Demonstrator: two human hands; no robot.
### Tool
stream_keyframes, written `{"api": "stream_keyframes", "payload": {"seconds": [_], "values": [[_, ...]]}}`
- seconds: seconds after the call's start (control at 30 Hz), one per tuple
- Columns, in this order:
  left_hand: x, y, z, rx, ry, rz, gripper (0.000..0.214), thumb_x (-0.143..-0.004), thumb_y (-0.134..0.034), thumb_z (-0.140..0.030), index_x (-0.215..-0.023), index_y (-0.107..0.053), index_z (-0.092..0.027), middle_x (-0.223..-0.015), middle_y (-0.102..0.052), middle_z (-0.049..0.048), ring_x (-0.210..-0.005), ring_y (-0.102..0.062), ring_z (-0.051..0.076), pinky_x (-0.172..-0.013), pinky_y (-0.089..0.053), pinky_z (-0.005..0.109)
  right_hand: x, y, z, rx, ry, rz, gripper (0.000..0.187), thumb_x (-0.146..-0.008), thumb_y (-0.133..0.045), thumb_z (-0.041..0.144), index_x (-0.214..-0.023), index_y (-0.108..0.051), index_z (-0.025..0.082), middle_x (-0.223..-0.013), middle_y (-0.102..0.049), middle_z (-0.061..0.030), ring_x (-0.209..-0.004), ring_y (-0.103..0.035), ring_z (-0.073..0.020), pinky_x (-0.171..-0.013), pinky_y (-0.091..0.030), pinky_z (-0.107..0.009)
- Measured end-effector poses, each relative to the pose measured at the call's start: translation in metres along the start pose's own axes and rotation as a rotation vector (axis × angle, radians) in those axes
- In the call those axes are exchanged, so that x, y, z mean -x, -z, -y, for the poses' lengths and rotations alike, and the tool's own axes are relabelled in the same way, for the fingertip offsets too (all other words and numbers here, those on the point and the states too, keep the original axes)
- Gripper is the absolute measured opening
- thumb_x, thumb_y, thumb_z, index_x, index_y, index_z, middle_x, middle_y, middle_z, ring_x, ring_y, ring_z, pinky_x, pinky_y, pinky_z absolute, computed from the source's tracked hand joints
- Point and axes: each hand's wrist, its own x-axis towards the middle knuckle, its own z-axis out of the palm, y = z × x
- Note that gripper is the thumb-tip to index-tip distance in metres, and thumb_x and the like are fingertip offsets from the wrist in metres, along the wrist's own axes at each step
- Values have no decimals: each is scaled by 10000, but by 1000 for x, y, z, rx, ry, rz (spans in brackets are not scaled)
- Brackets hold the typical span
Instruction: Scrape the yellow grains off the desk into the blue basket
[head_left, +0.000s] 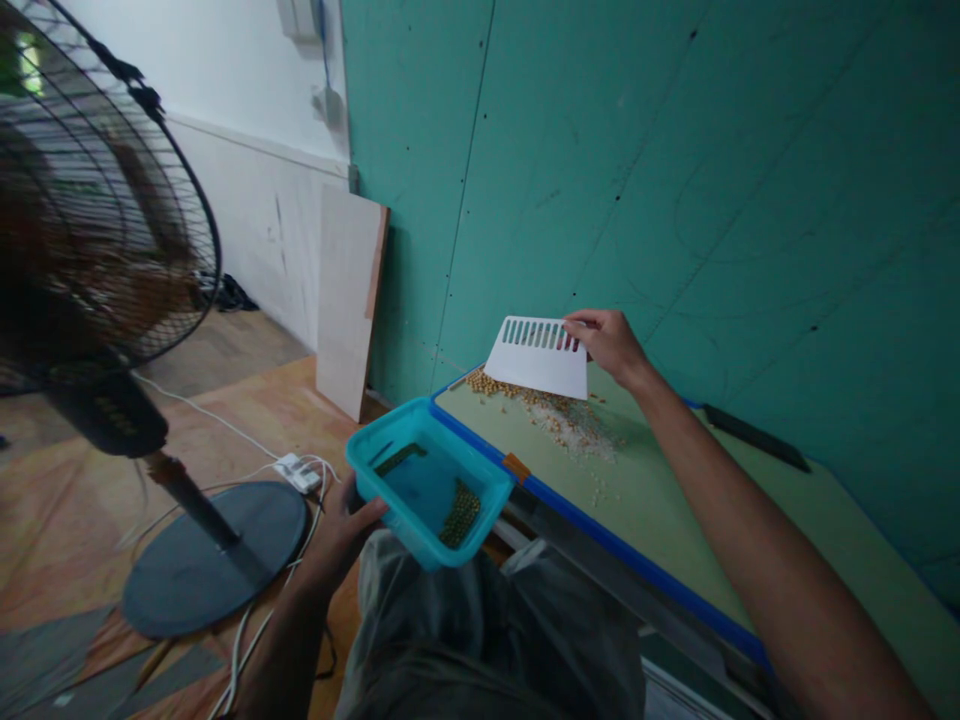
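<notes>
My left hand (pixel 341 530) grips the near left side of a turquoise plastic tub (pixel 420 480), held against the table's blue edge. Some grains lie along the tub's bottom. My right hand (pixel 609 343) pinches the top right corner of a white slotted plastic scraper (pixel 538 358), standing on edge on the green tabletop (pixel 675 500). Yellowish grains (pixel 555 412) are spread on the table just in front of the scraper, trailing toward the tub.
A teal wall panel (pixel 675 180) rises behind the table. A black standing fan (pixel 97 250) with a round base (pixel 214 555) stands at left, with white cables and a power strip (pixel 298 472) on the floor. A board (pixel 346 300) leans on the wall. A dark flat object (pixel 754 436) lies on the table's far side.
</notes>
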Motion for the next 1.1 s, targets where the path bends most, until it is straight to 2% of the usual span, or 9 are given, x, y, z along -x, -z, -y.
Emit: {"api": "stream_keyframes", "payload": {"seconds": [0.27,0.4,0.6,0.83,1.1], "values": [[-2,0,2,-6,-4,2,718,-695,-976,-499,-1315,-741,-222,-1243,-799,170,-1066,-785,390,-840,-687,449,2,1,8,-50,9,36,274,-817,-674,383,-891,-803,153,-745,-726,-71,-588,-581,-164,-521,-401,-277],[-2,0,2,-19,-23,16,714,-698,-975,-499,-1314,-738,-226,-1255,-794,162,-1080,-781,378,-857,-681,434,1,1,5,-29,15,0,290,-828,-663,394,-907,-801,151,-776,-745,-89,-628,-625,-188,-539,-442,-289],[-3,1,4,-32,-2,7,696,-691,-974,-514,-1267,-738,-203,-1195,-807,168,-1011,-794,374,-793,-687,423,1,-2,-3,47,16,-47,283,-857,-643,387,-930,-797,160,-837,-778,-112,-760,-712,-244,-623,-542,-327],[-1,-3,2,0,22,-7,721,-685,-980,-489,-1310,-731,-228,-1272,-788,177,-1082,-781,399,-839,-686,462,3,-5,1,-8,-34,35,267,-870,-682,369,-978,-799,155,-904,-798,-131,-752,-729,-239,-597,-565,-320],[-1,-3,5,34,64,-8,781,-657,-999,-493,-1331,-695,-241,-1273,-794,167,-1107,-780,402,-832,-688,447,4,-7,6,-108,-108,83,231,-872,-728,376,-949,-777,163,-893,-793,-117,-712,-714,-215,-558,-566,-295]]}}
